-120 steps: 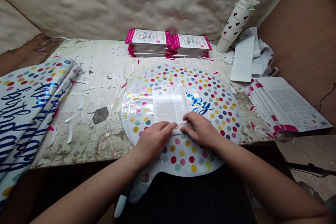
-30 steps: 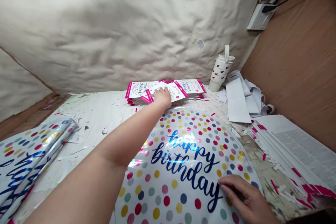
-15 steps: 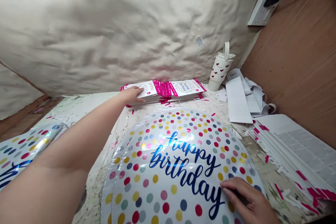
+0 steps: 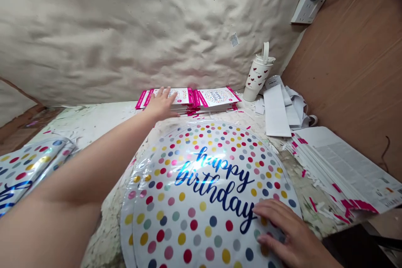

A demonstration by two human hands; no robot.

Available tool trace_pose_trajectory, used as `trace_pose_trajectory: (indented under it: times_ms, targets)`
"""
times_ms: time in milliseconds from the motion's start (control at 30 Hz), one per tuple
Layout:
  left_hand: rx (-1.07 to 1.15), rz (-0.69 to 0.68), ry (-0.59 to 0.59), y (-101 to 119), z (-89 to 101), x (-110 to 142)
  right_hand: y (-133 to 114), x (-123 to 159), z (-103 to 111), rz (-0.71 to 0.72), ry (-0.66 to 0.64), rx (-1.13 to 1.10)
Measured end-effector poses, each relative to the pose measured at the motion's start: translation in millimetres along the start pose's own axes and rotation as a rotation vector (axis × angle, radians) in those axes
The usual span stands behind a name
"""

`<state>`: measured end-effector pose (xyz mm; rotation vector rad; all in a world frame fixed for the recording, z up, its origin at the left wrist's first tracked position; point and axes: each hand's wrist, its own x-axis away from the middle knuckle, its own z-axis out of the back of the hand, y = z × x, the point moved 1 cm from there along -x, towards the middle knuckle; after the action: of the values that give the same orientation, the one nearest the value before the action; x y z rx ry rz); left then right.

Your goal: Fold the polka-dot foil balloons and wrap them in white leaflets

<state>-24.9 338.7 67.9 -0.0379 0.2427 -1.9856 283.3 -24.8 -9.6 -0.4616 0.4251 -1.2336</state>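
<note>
Flat foil balloons (image 4: 188,217) lie overlapped in front of me, white with coloured dots and blue "happy birthday" lettering. On the uppermost one rests my right hand (image 4: 282,228), open, its fingers apart beside the end of the lettering. My left hand (image 4: 161,104) reaches to the back of the table and lies open, fingers spread, over the left stack of printed balloon packets (image 4: 182,94). Pink edges show on these white packets. Against that stack stands a second stack of packets (image 4: 216,96). Neither hand grips anything.
A white tumbler (image 4: 258,76) with red hearts stands by the back wall. Right of it are loose white paper strips (image 4: 278,111) and a pile of printed cards (image 4: 342,167). More folded foil balloons (image 4: 28,163) lie at left. A power strip (image 4: 309,6) hangs upper right.
My left hand's fingers have spread and lifted on the packet stack. My right hand's fingers have opened wider on the balloon. The whole view has shifted slightly.
</note>
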Motion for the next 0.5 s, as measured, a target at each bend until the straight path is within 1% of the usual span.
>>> trace_pose_trajectory:
  times_ms: [67, 133, 167, 200, 233, 267, 300, 333, 367, 400, 433, 467, 500]
  targets:
    - [0.028, -0.180, -0.002, 39, 5.6, 38, -1, 7, 9, -0.003, -0.043, -0.006]
    - [0.114, -0.370, -0.066, 81, 11.7, 88, 1, -2, 22, -0.054, -0.023, -0.078]
    - [0.166, -0.450, -0.087, 102, 15.1, 116, 4, -15, 30, -0.092, 0.006, -0.141]
    - [0.214, -0.520, -0.096, 120, 18.4, 144, 9, -34, 38, -0.139, 0.046, -0.222]
    - [0.254, -0.583, -0.115, 135, 21.0, 172, 16, -58, 48, -0.190, 0.101, -0.322]
    - [0.285, -0.653, -0.128, 146, 22.6, 199, 24, -86, 57, -0.270, 0.128, -0.441]
    - [0.306, -0.705, -0.124, 154, 23.1, 223, 34, -117, 66, -0.385, 0.194, -0.560]
    - [0.320, -0.744, -0.094, 157, 22.0, 244, 43, -150, 74, -0.509, 0.273, -0.654]
    - [0.312, -0.757, -0.060, 157, 19.1, 262, 52, -182, 82, -0.548, 0.316, -0.672]
    - [0.299, -0.726, 0.012, 153, 14.5, 276, 60, -213, 89, -0.572, 0.338, -0.680]
    - [0.271, -0.663, 0.075, 146, 8.0, 289, 67, -240, 95, -0.601, 0.364, -0.680]
    - [0.265, -0.622, 0.132, 137, 0.1, 300, 72, -265, 100, -0.614, 0.385, -0.671]
    - [0.261, -0.538, 0.181, 127, -9.1, 309, 76, -285, 103, -0.625, 0.405, -0.664]
